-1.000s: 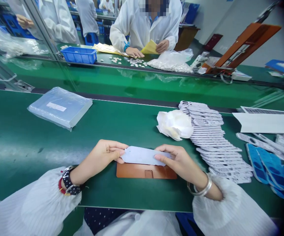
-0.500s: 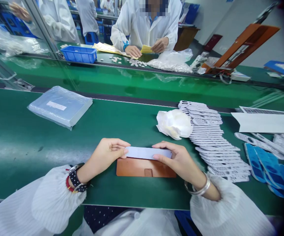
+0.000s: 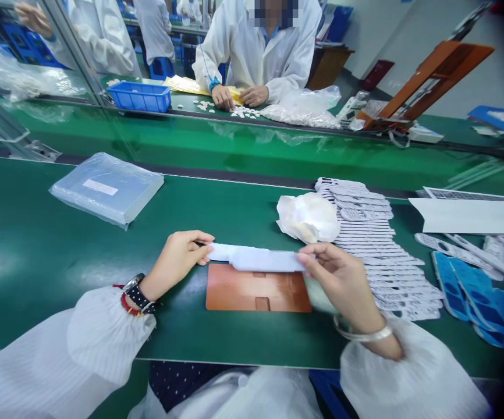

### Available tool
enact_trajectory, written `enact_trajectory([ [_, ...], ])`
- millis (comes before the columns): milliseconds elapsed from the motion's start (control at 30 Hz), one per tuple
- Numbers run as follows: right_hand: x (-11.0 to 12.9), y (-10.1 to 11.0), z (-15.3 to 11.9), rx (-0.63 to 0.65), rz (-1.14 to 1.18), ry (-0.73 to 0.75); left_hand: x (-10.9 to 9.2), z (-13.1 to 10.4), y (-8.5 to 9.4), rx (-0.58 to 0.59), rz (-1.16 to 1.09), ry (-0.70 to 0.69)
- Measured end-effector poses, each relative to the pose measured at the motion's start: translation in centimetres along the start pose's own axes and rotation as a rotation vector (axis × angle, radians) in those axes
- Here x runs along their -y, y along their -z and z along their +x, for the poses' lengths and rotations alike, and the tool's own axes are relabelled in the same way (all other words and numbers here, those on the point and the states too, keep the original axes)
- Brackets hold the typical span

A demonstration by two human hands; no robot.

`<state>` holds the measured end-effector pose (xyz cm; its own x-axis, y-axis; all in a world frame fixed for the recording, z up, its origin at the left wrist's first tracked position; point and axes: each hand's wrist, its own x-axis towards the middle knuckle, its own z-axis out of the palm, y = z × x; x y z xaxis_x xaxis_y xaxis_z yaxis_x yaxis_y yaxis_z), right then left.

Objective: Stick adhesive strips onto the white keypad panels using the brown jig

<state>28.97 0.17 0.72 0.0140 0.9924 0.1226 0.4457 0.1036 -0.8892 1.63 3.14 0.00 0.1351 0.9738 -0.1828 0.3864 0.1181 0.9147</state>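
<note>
My left hand pinches the left end of a long white strip, closed between thumb and fingers. In my right hand, thumb and fingers are closed on the right end of a second flat, whitish strip, slightly blurred. This second strip overlaps the front of the first, so whether they are joined I cannot tell. Both are held just above the far edge of a brown rectangular plate with small notches, which lies on the green table.
Beside my right hand are a crumpled white paper and a long overlapping row of white remote-control-shaped panels. Blue pieces lie farther right. A plastic-wrapped pack sits at left. A co-worker handles small white pieces across the barrier.
The single strip over the plate now shows as two overlapping strips. My right hand has moved right and my left hand left and away from me, uncovering more of the brown plate.
</note>
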Motion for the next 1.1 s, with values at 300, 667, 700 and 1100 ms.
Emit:
enact_trajectory([
  [300,0.2,-2.1,-3.0,0.057,-0.029,-0.129,-1.5,-3.3,0.1,0.057,0.469,-0.25],
  [667,-2.5,-1.6,-3.9,-0.073,-0.41,0.109,-2.4,-6.5,-0.5,0.527,0.937,-0.258],
  [700,-2.8,-1.4,-3.9,-0.074,-0.396,0.103,-2.3,-6.3,-0.3,0.519,0.894,-0.246],
  [1100,3.2,-9.0,-4.0,0.223,-0.363,0.219,-1.1,-3.4,0.6,0.542,0.21,0.145],
])
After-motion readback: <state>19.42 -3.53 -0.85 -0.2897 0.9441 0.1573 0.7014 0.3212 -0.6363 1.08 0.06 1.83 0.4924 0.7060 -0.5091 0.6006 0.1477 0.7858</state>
